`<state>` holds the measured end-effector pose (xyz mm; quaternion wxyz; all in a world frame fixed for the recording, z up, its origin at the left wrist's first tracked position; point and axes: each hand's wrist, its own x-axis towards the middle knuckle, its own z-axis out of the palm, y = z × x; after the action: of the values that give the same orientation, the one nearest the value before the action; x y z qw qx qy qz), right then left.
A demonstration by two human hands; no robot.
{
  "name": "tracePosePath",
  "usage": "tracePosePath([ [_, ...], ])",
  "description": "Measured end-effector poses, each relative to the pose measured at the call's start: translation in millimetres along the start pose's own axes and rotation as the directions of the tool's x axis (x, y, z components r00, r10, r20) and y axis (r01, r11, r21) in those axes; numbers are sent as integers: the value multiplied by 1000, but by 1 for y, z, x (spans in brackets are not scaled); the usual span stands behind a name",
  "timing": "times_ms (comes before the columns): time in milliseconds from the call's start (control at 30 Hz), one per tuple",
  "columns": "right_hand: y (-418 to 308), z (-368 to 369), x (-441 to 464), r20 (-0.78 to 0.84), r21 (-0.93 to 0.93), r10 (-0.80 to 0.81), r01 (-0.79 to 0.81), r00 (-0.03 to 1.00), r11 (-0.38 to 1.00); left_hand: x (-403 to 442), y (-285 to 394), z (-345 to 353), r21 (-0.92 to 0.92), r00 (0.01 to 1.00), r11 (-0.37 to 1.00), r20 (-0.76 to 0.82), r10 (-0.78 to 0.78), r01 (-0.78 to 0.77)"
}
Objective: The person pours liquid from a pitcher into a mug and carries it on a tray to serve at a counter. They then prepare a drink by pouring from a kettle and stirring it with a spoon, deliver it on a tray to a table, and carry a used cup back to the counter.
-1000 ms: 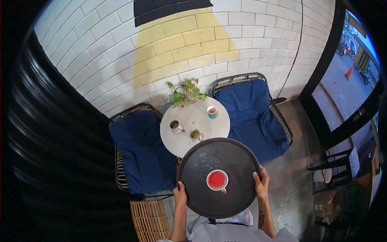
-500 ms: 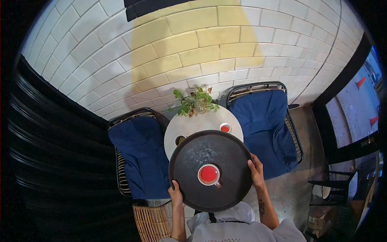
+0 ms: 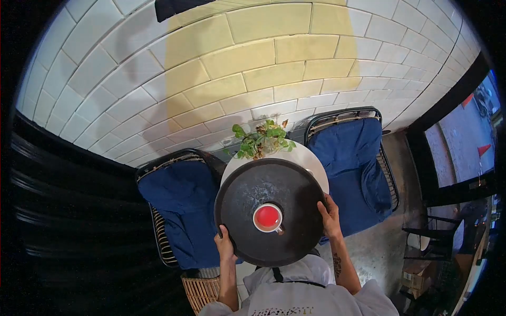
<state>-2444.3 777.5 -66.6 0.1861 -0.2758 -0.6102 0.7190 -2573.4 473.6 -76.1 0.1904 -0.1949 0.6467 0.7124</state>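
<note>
A round dark serving tray [image 3: 237, 200] is held level in front of me. My left hand [image 3: 225, 245] grips its lower left rim with the thumb on top. On the right rim, my right hand [image 3: 330, 216] is closed the same way, fingers under the edge. Near the tray's middle stands a white cup [image 3: 268, 217] with red liquid in it and its handle toward me. Pale smudges mark the tray behind the cup. Beyond and below the tray shows part of a round white table [image 3: 300, 156].
A leafy plant [image 3: 263, 138] stands at the table's far side by the tiled wall [image 3: 253, 79]. Chairs with blue cushions flank the table, one left [image 3: 182, 203] and one right [image 3: 350, 174]. A wicker piece [image 3: 202, 292] is at lower left, a cardboard box [image 3: 416, 278] at lower right.
The tray, held in both hands, has moved slightly up and left in view. It now covers the second red-filled cup and the dark small item on the table. The view has shifted a little.
</note>
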Motion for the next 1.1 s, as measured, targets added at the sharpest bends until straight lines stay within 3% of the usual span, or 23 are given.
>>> tracePosePath([
  [133,-4,10,5,-16,15,-3,3,1000,1000,21,3,-5,-52,999,998,-23,-36,35],
  [200,-7,15,5,-17,71,-1,2,1000,997,33,0,-18,-61,984,998,177,1,10],
  [233,-8,16,5,-17,70,-2,4,1000,998,34,-1,-21,-62,984,998,177,3,9],
  [333,-12,16,4,30,49,-31,30,999,998,26,2,-21,-56,997,997,64,-43,47],
  [433,-7,15,4,71,126,57,-66,996,990,5,10,-24,-123,995,991,-90,31,-42],
  [600,1,22,16,253,14,36,-41,967,999,-24,-1,-55,-141,933,990,-354,-67,18],
  [833,24,56,30,476,-83,129,-102,870,991,-78,-38,-87,-289,919,953,-393,-36,-86],
  [967,41,76,36,564,-177,182,-98,805,979,-107,-55,-92,-360,862,930,-492,-123,-72],
  [1033,45,88,40,582,-163,272,-218,766,962,-118,-65,-98,-378,841,922,-523,-141,-81],
  [1100,58,97,47,607,-211,304,-221,734,952,-124,-89,-111,-472,792,881,-552,-262,-38],
])
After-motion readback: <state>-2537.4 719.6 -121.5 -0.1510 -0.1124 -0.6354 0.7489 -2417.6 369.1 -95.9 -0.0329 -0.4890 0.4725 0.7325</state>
